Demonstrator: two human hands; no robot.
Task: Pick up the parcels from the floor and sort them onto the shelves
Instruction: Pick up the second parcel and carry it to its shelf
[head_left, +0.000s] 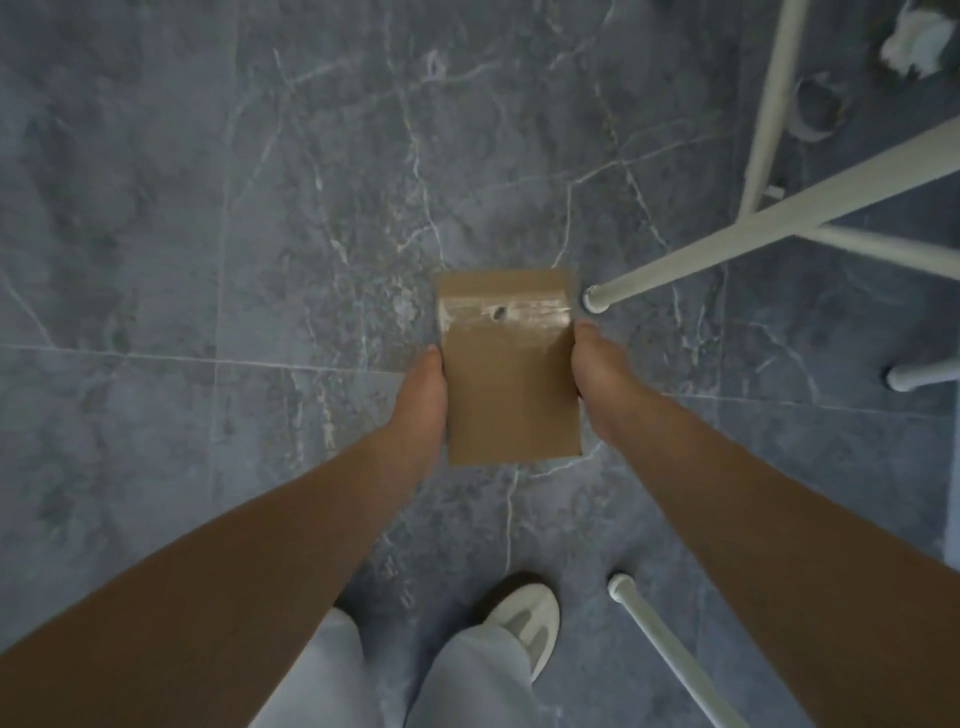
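A small brown cardboard parcel (511, 379) with a strip of clear tape across its upper part is in the middle of the head view, over the grey marble floor. My left hand (421, 400) grips its left edge and my right hand (602, 379) grips its right edge. I cannot tell whether the parcel rests on the floor or is lifted off it. The fingers under the parcel are hidden.
White metal shelf legs (727, 239) slant in from the right, one foot (595, 299) right beside the parcel; another leg (654, 634) stands at the lower right. A crumpled white object (914, 41) lies at the top right. My shoe (530, 618) is below the parcel.
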